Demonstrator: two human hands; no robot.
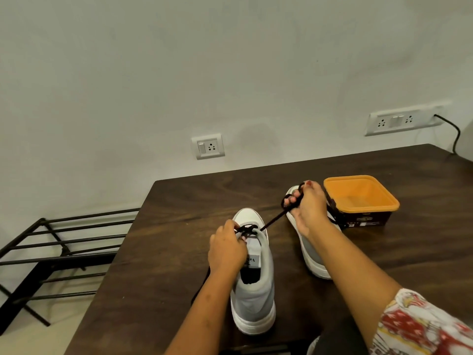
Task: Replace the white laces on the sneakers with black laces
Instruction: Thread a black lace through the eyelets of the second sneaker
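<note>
A grey and white sneaker stands on the dark wooden table, heel towards me. A black lace is threaded through its upper eyelets and runs taut up to the right. My left hand holds the sneaker at the tongue and pinches the lace by the eyelets. My right hand grips the far end of the lace, which is wound round its fingers. A second sneaker lies behind my right forearm, mostly hidden.
An orange open box with dark sides stands at the right, close to my right hand. A black metal rack stands on the floor left of the table. Wall sockets sit behind, one with a black cable.
</note>
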